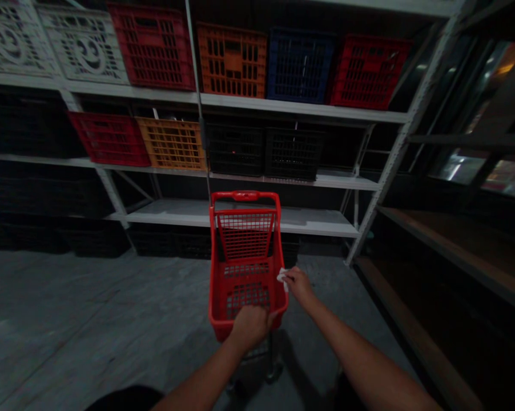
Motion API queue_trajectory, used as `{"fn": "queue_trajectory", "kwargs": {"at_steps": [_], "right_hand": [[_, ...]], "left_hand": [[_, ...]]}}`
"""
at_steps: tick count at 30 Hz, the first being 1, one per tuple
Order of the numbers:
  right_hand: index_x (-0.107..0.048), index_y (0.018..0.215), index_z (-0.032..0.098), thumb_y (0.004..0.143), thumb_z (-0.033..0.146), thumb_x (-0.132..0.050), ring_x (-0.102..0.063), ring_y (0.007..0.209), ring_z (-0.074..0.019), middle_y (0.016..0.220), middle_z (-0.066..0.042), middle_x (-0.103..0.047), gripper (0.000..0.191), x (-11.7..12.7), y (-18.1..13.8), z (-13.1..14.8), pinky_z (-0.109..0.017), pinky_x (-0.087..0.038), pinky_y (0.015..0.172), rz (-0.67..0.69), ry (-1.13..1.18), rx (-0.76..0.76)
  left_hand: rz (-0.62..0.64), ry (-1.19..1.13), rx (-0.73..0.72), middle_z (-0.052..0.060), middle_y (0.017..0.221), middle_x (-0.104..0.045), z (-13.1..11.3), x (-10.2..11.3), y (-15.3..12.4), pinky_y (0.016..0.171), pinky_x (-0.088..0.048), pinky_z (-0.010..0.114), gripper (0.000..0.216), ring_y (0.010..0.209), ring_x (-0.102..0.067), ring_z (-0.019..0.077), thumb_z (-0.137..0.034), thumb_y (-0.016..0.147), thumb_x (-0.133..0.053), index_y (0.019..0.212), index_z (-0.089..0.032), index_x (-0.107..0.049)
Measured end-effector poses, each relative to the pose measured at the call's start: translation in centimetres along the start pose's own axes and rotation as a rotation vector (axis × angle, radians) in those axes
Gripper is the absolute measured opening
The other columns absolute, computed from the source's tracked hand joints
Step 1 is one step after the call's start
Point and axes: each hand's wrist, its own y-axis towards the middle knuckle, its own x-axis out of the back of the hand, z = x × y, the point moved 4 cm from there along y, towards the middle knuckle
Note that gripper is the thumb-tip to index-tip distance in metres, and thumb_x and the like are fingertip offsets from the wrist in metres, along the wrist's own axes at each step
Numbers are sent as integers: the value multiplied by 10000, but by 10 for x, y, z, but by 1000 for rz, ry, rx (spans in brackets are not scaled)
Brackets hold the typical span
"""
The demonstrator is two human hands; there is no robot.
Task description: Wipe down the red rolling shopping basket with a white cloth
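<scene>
A small red plastic shopping cart (245, 234) stands in front of me, its basket showing no goods inside. My left hand (252, 326) is closed over the basket's near rim, toward its right corner. In my right hand (299, 283) a crumpled white cloth or tissue (282, 277) is pinched, held against the right side rim of the basket. The cart's red handle (245, 196) is at the far end, close to the shelving. Part of the wheels shows below the basket.
A white metal rack (304, 103) runs across the back, bearing red, orange, blue, white and black crates, such as the orange crate (232, 60). A thin upright pole (200, 108) rises behind the cart. Dark shelves (458, 251) stand close on the right. The floor (112, 308) is grey.
</scene>
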Motion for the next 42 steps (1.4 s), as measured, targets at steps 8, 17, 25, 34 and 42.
{"fn": "queue_trajectory", "kwargs": {"at_steps": [8,17,25,34,42], "right_hand": [[-702,773,183,743,154,-512,-540,683,-143,705,-34,-566,194,-18,-27,7,-242,-428,646,-126,74,-15],[-703,798,199,713,90,-517,-530,692,-147,720,-39,-534,232,-18,-36,23,-252,-444,648,-74,48,32],[-691,719,184,733,144,-525,-532,677,-143,706,-33,-567,171,-16,8,25,-250,-439,664,-181,19,-58],[-696,791,197,738,112,-515,-553,741,-136,784,-45,-587,207,-39,-47,58,-234,-444,694,25,111,51],[-675,675,147,718,98,-522,-542,708,-128,791,-54,-588,166,-26,45,47,-216,-427,669,-100,-48,12]], "left_hand": [[-1,20,-36,141,775,-671,13,8,2,659,-461,354,649,734,-629,235,-467,860,-89,833,-138,-647],[27,41,-49,139,765,-673,20,8,0,663,-457,335,703,728,-631,225,-514,843,-65,785,-138,-656],[43,66,-52,139,756,-672,38,6,-5,650,-445,335,682,723,-626,233,-495,846,-71,804,-145,-655],[90,30,-127,115,746,-668,72,10,-21,683,-424,285,676,735,-617,191,-529,837,-81,783,-156,-642],[160,-21,-88,86,795,-667,100,30,-44,781,-415,288,604,813,-605,183,-600,799,-183,783,-197,-634]]}}
